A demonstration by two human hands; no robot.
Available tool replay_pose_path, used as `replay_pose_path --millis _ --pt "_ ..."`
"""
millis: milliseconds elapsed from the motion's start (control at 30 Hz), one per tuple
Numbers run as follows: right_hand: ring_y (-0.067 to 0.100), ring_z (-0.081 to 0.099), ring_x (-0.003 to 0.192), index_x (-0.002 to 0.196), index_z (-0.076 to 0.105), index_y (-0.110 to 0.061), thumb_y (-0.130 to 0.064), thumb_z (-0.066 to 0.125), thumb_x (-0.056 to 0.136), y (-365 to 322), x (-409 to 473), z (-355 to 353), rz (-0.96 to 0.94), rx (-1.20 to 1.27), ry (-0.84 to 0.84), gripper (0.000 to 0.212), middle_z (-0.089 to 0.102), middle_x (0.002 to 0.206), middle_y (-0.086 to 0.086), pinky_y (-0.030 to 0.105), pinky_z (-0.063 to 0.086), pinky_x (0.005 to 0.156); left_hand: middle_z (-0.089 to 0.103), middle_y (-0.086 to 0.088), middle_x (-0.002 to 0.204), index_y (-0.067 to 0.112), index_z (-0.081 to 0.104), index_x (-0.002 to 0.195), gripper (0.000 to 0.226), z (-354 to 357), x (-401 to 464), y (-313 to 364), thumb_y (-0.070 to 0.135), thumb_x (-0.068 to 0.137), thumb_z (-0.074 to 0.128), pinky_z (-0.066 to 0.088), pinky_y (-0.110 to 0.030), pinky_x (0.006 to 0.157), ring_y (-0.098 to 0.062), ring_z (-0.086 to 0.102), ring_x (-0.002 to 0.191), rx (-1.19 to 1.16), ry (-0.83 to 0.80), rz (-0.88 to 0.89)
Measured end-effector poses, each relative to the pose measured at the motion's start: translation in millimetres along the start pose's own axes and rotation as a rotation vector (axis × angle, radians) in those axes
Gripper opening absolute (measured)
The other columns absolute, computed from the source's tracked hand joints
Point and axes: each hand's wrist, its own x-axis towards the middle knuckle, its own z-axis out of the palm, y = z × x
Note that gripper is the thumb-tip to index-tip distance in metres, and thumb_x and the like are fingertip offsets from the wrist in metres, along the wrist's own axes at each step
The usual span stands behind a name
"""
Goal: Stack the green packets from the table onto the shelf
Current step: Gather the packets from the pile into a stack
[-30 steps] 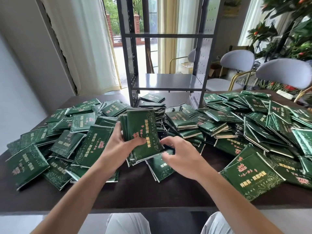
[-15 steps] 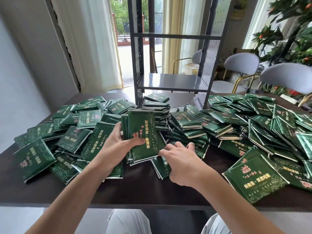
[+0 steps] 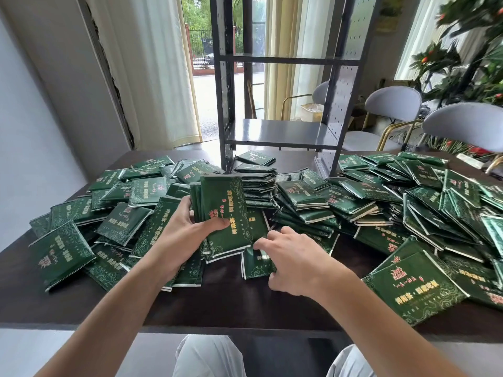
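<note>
The left hand (image 3: 187,229) grips a bunch of packets (image 3: 223,213); the right hand (image 3: 291,262) pinches one packet (image 3: 257,263); the slick bunch might slide apart.

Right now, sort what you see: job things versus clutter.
Job:
left hand gripping a bundle
right hand pinching a packet
loose packets
table
shelf

Clutter:
chairs
plant
curtains
</note>
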Motion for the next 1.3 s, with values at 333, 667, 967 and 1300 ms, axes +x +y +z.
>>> replay_pose_path --millis 333,667,967,1300 --pt "0.020 0.043 0.126 0.145 0.042 -0.027 -0.030 0.062 0.090 8 -2 4 -0.062 0.000 0.077 0.058 0.054 0.133 -0.006 0.037 0.039 0.102 0.078 0.003 0.101 0.030 0.056 0.117 0.046 -4 1 -4 0.013 0.082 0.081 0.056 -0.035 0.079 -0.019 0.076 0.089 0.013 -0.024 0.007" --pt "0.019 0.052 0.121 0.143 0.048 -0.031 -0.032 0.059 0.091 8 -2 9 -0.091 0.084 0.178 0.052 0.057 0.129 -0.003 0.034 0.045 0.100 0.071 0.006 0.101 0.035 0.050 0.103 0.038 -11 -10 -6 0.017 0.085 0.078 0.047 -0.018 0.063 -0.001 0.072 0.074 0.071 -0.009 -0.033" --pt "0.015 0.064 0.080 0.115 0.070 -0.031 -0.029 0.069 0.083 1 -5 2 0.279 0.693 0.438 0.032 0.070 0.094 -0.008 0.029 0.050 0.080 0.066 0.000 0.124 0.022 0.038 0.144 0.084 -20 -20 -9 0.037 0.076 0.086 0.049 -0.050 0.102 -0.022 0.066 0.109 0.110 0.087 -0.069" --pt "-0.001 0.051 0.050 0.105 0.072 -0.026 -0.033 0.065 0.096 -19 -1 -7 0.186 1.174 0.573 0.014 0.062 0.069 -0.010 0.013 0.039 0.053 0.073 0.003 0.109 0.031 0.051 0.114 0.040 24 -22 -11 0.041 0.085 0.078 0.053 -0.030 0.078 -0.010 0.071 0.096 0.044 0.052 0.008"
